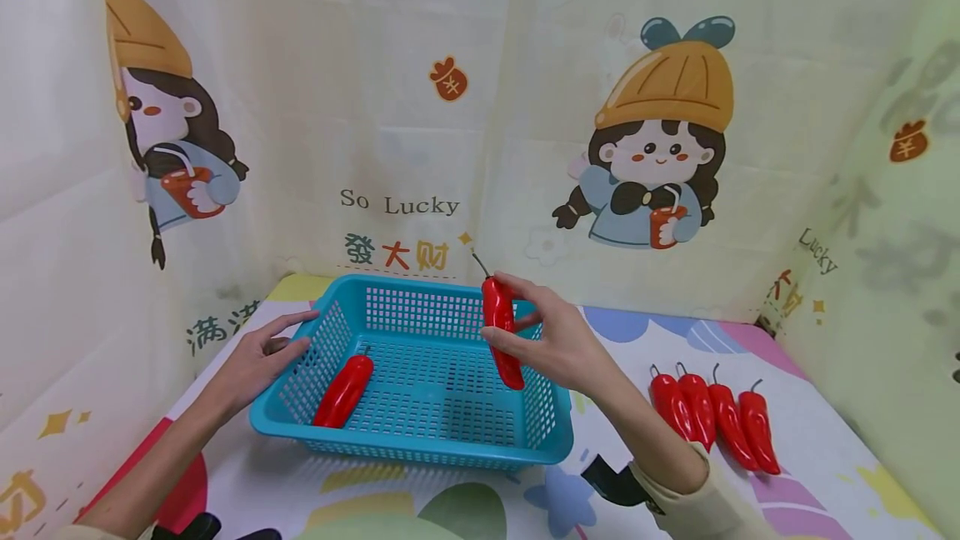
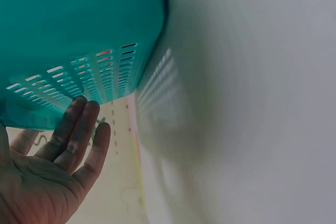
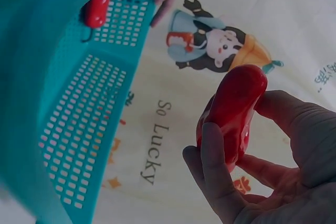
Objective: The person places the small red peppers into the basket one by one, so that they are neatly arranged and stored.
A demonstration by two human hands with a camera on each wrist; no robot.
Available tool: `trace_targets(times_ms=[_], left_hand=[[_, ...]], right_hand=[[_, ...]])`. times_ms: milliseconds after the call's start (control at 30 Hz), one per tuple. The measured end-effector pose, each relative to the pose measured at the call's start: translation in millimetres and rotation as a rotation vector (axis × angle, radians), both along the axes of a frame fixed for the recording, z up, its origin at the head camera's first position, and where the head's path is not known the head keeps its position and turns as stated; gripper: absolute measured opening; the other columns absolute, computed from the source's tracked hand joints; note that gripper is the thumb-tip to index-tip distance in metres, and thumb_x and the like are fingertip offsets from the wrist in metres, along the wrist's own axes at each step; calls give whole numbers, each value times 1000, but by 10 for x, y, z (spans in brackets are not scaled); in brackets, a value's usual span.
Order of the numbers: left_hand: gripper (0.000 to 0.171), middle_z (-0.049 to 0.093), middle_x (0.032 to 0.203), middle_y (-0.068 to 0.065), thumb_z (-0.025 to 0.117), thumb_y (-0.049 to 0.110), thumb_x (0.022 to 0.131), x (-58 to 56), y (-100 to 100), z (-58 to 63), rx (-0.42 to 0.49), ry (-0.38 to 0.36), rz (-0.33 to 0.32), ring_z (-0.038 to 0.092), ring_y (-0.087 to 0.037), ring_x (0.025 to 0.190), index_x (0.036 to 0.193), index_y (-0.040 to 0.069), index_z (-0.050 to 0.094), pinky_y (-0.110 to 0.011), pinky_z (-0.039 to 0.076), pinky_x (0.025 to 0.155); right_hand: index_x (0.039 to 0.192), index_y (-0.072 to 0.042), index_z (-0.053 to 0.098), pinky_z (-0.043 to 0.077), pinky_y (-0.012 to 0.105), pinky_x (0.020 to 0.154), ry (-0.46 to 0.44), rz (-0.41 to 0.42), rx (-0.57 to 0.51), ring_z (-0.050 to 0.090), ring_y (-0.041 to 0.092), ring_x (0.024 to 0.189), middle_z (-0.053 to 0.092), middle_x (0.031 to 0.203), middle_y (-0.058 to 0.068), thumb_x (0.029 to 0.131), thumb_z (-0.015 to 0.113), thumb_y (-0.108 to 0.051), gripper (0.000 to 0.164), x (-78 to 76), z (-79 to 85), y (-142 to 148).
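My right hand (image 1: 558, 336) pinches a glossy red chili pepper (image 1: 497, 315) between thumb and fingers, its dark stem pointing up. The pepper is held over the right side of a blue-green plastic basket (image 1: 420, 450). In the right wrist view, the thumb and fingers are around the pepper (image 3: 239, 108). My left hand (image 1: 258, 365) rests at the basket's left rim. The left wrist view shows the fingers of that hand (image 2: 47, 182) loosely extended by the basket's outer wall (image 2: 79, 24). Another red chili pepper (image 1: 345, 392) lies inside the basket at the left.
Several red chili peppers (image 1: 726, 423) lie in a row on the patterned tablecloth (image 1: 637, 340), right of the basket and beyond my right forearm. A cream cloth (image 1: 480, 140) with cartoon girls and lettering hangs behind and at the sides.
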State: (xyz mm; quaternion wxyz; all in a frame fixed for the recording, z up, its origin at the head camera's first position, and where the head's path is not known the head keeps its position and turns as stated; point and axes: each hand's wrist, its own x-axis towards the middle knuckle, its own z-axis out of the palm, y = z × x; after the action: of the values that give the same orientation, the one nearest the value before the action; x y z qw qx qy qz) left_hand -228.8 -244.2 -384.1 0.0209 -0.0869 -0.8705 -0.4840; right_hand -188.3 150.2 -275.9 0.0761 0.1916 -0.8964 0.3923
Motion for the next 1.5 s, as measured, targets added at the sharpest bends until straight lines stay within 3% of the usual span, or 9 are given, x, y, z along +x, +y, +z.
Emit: trace_targets(times_ms=[500,800,1167,1500], left_hand=[[62,56,137,-37,61,28,103,3,3,-23,-4,-9,0,67,-47,110,158,8,37,-42,64,71],[62,55,138,-37,60,28,104,20,9,-18,-4,-9,3,66,-49,112,158,8,37,-42,64,71],[61,56,136,-37,60,27,104,21,-1,-27,-3,6,2,68,-47,109,157,8,38,-41,64,70],[60,57,136,-37,60,26,104,13,1,-24,3,18,-6,69,-47,107,157,6,38,-40,64,69]], right_hand=[[153,-24,46,63,33,67,-128,103,-108,65,28,108,57,140,9,86,84,-23,78,-66,2,-290],[153,-24,47,63,37,68,-231,123,-169,65,24,101,59,134,9,88,82,-29,74,-125,-90,-479],[154,-24,46,63,35,67,-296,126,-256,66,24,102,60,132,7,90,80,-33,72,-172,-156,-693],[152,-22,46,63,37,70,-378,89,-293,60,26,115,60,131,7,89,81,-30,72,-212,-252,-928]])
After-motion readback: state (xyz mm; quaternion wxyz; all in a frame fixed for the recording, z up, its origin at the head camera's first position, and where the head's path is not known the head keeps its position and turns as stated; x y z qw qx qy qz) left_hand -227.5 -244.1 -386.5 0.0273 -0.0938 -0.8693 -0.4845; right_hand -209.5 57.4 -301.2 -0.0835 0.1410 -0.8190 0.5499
